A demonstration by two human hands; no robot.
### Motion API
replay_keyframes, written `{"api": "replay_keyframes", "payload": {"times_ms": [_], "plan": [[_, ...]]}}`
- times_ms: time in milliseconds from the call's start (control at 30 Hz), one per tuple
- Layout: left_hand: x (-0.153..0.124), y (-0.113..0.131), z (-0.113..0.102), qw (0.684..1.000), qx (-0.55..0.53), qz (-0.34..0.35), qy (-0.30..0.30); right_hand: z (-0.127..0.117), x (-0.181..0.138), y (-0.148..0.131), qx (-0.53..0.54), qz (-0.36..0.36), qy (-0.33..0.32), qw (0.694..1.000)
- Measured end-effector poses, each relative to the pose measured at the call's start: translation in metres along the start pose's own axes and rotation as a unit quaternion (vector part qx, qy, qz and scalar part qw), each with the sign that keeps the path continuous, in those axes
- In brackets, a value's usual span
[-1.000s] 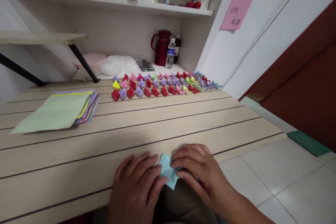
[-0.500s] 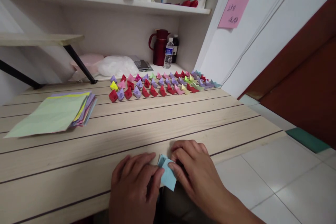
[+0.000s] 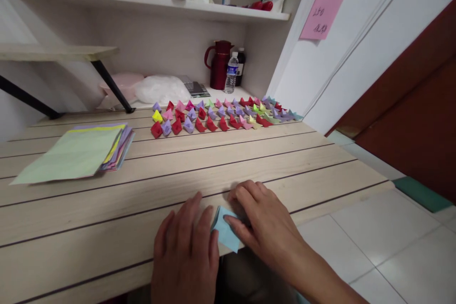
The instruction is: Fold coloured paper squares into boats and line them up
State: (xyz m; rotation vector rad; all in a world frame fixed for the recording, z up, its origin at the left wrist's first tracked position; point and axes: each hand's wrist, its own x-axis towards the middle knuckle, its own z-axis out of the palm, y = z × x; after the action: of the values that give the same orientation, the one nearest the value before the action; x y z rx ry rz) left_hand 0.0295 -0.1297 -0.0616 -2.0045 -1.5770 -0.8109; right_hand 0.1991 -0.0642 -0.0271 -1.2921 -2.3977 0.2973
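The right hand (image 3: 265, 221) has its thumb down on a folded blue paper (image 3: 228, 237) at the table's near edge; whether its fingers clamp it underneath I cannot tell. The left hand (image 3: 185, 251), fingers outstretched, touches the paper from eight o'clock. Outward over the slatted wooden table (image 3: 199, 164): a paper stack (image 3: 71, 152) at ten, rows of folded shapes (image 3: 211, 125) at twelve, a red jug (image 3: 220, 69) behind them, a pink note (image 3: 322, 14) at one, floor tiles (image 3: 356, 242) at three.

head-worn cam | facing forward and kinda down | bare hands (image 3: 261, 221) up close | pale dark-lined wooden counter (image 3: 228, 152) below | long white shelf (image 3: 231, 10) farther off
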Motion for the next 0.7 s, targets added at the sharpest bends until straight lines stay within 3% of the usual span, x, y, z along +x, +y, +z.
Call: {"api": "replay_keyframes", "payload": {"times_ms": [200,333,400,533,700], "plan": [[-0.017,0.004,0.001,0.998,-0.003,0.04,-0.053,0.0,-0.003,0.003,0.022,-0.018,0.015,0.999],[-0.021,0.003,0.002,0.996,0.014,0.046,-0.075,0.001,-0.018,0.01,0.032,-0.045,0.094,0.994],[-0.021,0.003,0.001,0.994,0.033,0.059,-0.089,0.003,-0.028,0.013,-0.001,-0.093,0.118,0.989],[-0.024,0.004,-0.002,0.991,0.059,0.073,-0.096,0.011,-0.044,0.013,-0.101,-0.236,0.046,0.965],[-0.039,0.001,-0.002,0.992,0.095,0.066,-0.054,0.027,-0.051,0.013,-0.108,-0.202,0.085,0.97]]}}
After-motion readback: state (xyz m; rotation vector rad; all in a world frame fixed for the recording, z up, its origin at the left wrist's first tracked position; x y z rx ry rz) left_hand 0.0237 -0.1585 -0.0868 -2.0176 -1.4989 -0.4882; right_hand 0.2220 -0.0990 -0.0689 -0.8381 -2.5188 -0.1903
